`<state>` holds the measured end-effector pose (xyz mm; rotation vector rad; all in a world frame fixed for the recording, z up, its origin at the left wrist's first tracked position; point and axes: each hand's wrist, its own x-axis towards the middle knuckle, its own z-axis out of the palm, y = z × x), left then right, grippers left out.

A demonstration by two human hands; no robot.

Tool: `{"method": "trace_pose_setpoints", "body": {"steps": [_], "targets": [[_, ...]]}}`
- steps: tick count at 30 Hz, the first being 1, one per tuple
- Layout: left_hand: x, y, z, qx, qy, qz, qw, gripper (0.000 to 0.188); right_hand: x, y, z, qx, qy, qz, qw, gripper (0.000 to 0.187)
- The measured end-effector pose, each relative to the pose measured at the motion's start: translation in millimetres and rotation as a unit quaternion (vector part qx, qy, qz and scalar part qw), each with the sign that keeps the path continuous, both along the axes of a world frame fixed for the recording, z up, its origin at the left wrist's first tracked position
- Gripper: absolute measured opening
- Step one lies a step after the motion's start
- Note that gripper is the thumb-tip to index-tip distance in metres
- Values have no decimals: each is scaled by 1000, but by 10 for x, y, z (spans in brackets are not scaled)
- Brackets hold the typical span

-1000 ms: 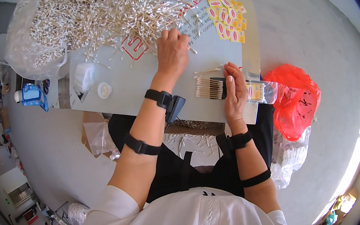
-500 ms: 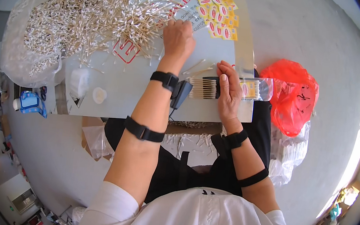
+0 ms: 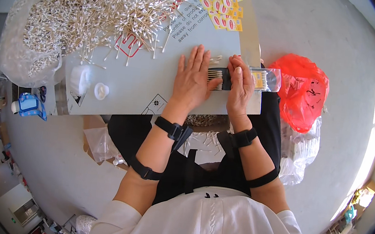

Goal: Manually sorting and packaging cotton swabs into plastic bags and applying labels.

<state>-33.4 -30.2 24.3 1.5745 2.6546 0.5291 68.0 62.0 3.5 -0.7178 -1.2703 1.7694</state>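
Observation:
My left hand (image 3: pixel 193 78) lies flat, fingers stretched out, thumb against the ends of a short row of cotton swabs (image 3: pixel 214 77). That row lies side by side on a black flat holder (image 3: pixel 227 80). My right hand (image 3: pixel 241 84) closes round the holder's right part and the mouth of a clear plastic bag (image 3: pixel 274 80); its fingertips are partly hidden. Inside the bag are swabs and a yellow card (image 3: pixel 260 80). A few loose swabs (image 3: pixel 215 59) lie just beyond the holder, between my hands.
A big heap of cotton swabs (image 3: pixel 83 15) spills from a clear bag at far left. Yellow cards (image 3: pixel 222 6) lie at the table's back right. White plastic pieces (image 3: pixel 101 91) sit near the front left. A red bag (image 3: pixel 300 91) is beyond the table's right edge (image 3: pixel 258 46).
My left hand has come back from near the swab heap toward the black holder, its fingers now spread flat. My right hand stays at the bag. The view has shifted slightly.

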Motion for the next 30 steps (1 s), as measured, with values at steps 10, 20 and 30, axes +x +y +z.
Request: {"method": "trace_pose_setpoints", "body": {"steps": [10, 20, 30], "targets": [[67, -23, -65, 23, 24, 14, 999, 62, 65, -33, 13, 27, -41, 6, 999, 24], [-187, 143, 43, 117, -50, -39, 991, 15, 91, 31, -101, 88, -86, 10, 992, 23], [-421, 259, 3, 98, -8, -25, 995, 12, 68, -44, -32, 81, -80, 4, 993, 23]]}}
